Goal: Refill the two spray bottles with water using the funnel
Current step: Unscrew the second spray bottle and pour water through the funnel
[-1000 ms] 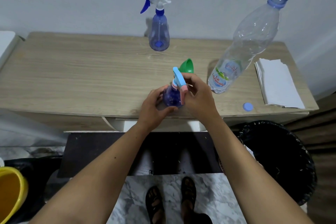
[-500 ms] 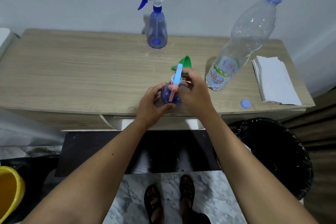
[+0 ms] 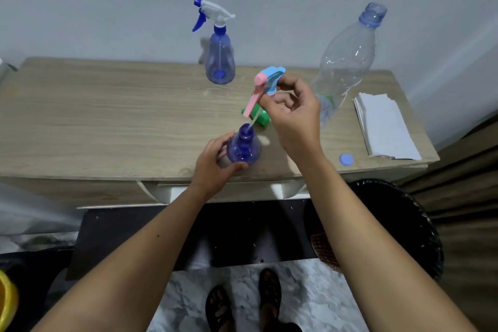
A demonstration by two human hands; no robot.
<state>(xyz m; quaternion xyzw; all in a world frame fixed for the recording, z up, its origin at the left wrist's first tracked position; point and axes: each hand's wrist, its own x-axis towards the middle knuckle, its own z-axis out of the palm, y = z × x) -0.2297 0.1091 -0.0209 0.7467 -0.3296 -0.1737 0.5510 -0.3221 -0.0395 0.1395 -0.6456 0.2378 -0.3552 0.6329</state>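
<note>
From the head view, the left hand (image 3: pixel 215 162) is wrapping its fingers round the small blue spray bottle (image 3: pixel 243 147), which is standing upright near the front edge of the wooden desk (image 3: pixel 107 121) with its neck open. The right hand (image 3: pixel 293 113) is pinching the pink and light-blue spray head (image 3: pixel 265 83) above and just behind that bottle, holding it tilted, with the thin dip tube (image 3: pixel 252 122) reaching down into the bottle's mouth. The green funnel (image 3: pixel 260 117) is lying on its side on the desk just behind the small bottle, partly hidden by the spray head and the right hand.

The second spray bottle (image 3: pixel 219 59), blue with a white and dark-blue trigger head still screwed on, is standing upright at the back of the desk close to the wall. The large clear water bottle (image 3: pixel 347 62) is standing uncapped to the right, behind the right hand, and its blue cap (image 3: pixel 346 159) is lying near the front edge of the desk. A stack of white paper napkins (image 3: pixel 382 124) is lying at the desk's right end. A black bin (image 3: pixel 398 224) is sitting on the floor below on the right, and a yellow bucket (image 3: pixel 6 302) is showing at the lower left corner.
</note>
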